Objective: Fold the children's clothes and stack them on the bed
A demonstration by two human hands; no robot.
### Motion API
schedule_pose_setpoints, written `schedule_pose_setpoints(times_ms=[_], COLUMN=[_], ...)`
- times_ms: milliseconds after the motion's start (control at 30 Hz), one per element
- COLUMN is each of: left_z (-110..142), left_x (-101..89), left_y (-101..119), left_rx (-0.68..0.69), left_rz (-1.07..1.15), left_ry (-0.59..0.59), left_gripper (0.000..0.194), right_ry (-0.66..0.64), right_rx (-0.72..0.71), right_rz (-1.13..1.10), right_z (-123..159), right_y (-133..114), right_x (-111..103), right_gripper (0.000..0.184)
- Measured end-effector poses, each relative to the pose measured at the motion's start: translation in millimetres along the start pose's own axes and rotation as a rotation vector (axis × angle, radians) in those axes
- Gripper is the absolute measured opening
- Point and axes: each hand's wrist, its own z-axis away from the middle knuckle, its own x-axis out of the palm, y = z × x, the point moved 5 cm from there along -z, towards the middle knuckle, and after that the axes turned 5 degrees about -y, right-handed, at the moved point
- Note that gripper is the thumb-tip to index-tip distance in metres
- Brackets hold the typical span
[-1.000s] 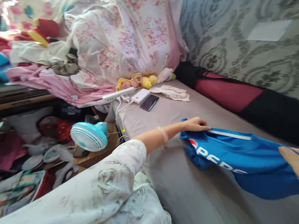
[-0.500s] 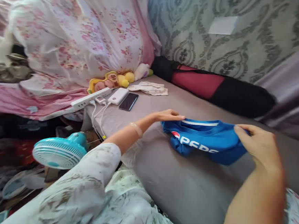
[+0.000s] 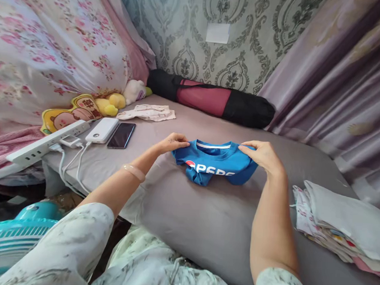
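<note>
A small blue shirt with white lettering and a red-and-white round logo lies on the grey bed sheet in front of me. My left hand pinches its left shoulder, fingers closed on the cloth. My right hand pinches the right shoulder the same way. The shirt's collar with a white stripe sits between the two hands, and its lower part is bunched under itself.
A stack of folded clothes lies at the right. A phone, a white power bank and a power strip lie at the left, near plush toys. A black-and-maroon bag rests along the wall. A teal fan stands low left.
The view has swung right. My right hand came in and took the shirt's right shoulder. The shirt now sits bunched narrower between both hands.
</note>
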Motion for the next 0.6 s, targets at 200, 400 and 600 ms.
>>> schedule_pose_setpoints(times_ms=[200, 400, 600], left_z=[2.6, -1.9, 22.2], left_x=[-10.3, -28.9, -40.7], left_y=[19.6, 55.2, 117.1], left_rx=[0.128, 0.304, 0.332], left_rz=[0.019, -0.087, -0.299], left_ry=[0.068, 0.117, -0.058], left_gripper=[0.045, 0.036, 0.028], right_ry=[0.003, 0.041, -0.067], right_rx=[-0.015, 0.013, 0.019], right_rz=[0.035, -0.028, -0.048], right_z=[-1.2, 8.8, 27.0], right_y=[7.7, -4.7, -25.6], right_x=[0.5, -8.9, -23.9], right_gripper=[0.033, 0.03, 0.029])
